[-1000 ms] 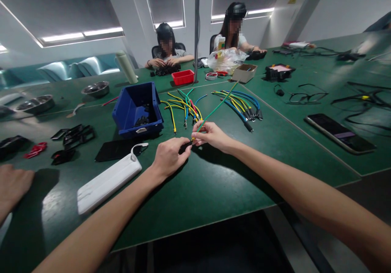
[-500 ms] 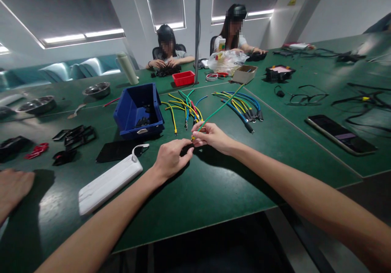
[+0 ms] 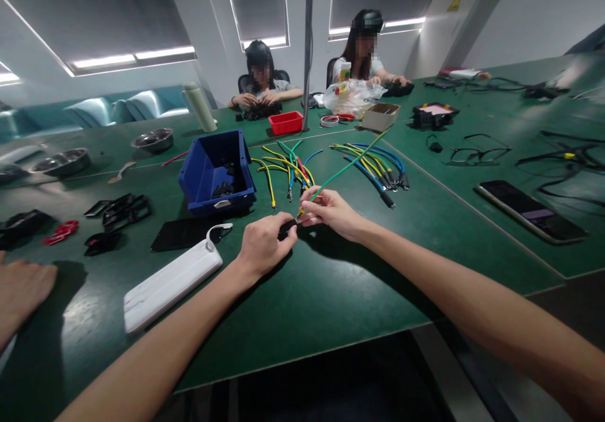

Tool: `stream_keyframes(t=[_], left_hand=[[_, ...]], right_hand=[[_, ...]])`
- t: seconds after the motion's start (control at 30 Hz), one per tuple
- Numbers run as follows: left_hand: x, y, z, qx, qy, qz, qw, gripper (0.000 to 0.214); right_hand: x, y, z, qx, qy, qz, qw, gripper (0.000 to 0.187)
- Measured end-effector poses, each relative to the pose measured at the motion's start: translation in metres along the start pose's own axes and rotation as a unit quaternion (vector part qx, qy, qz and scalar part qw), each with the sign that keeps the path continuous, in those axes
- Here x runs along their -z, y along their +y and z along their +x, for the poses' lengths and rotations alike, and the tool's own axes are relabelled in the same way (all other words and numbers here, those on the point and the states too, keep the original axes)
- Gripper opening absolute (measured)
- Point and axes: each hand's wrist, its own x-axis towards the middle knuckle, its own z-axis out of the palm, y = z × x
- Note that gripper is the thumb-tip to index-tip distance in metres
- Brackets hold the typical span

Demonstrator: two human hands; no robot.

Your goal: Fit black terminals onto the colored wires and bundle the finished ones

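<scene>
My right hand (image 3: 333, 214) pinches a green-and-yellow cable (image 3: 350, 165) near its terminal end, and the rest of it slants up and to the right. Against that end, my left hand (image 3: 261, 244) grips a small black sleeve (image 3: 286, 227) between thumb and fingers. Whether the terminal sits inside the sleeve is too small to tell. Beyond my hands lies a loose group of yellow, green, blue and red cables (image 3: 271, 189). Further right, a bundle of cables (image 3: 378, 165) has black sleeves at the near ends. A blue bin (image 3: 191, 186) with small black pieces stands left of the loose group.
Left of my arm are a white power bank (image 3: 172, 286), a dark phone (image 3: 174, 235) and black plastic parts (image 3: 125, 211). Another person's hand (image 3: 26, 293) rests at the left edge. A phone (image 3: 529, 211) and glasses (image 3: 479, 154) lie right. Two people sit opposite, near a red tray (image 3: 286, 123).
My left fingers have shifted slightly, and more of the black sleeve shows beside the cable end. My right hand keeps its pinch on the cable. The view has moved a little.
</scene>
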Motion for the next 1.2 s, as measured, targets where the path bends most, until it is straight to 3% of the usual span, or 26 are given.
stream_keyframes(t=[0.43, 0.87, 1.2], left_hand=[[0.0008, 0.0001, 0.0012, 0.003, -0.014, 0.012, 1.0, 0.017], [-0.0006, -0.0035, 0.0015, 0.011, 0.049, -0.028, 0.998, 0.014], [-0.0002, -0.0038, 0.0012, -0.002, 0.085, -0.043, 0.995, 0.012]], right_hand=[[-0.0013, -0.0019, 0.0004, -0.008, 0.011, -0.006, 1.0, 0.033], [-0.0017, 0.0007, 0.0012, -0.011, 0.054, -0.048, 0.997, 0.031], [-0.0012, 0.0002, 0.0003, -0.01, 0.045, -0.052, 0.998, 0.033]])
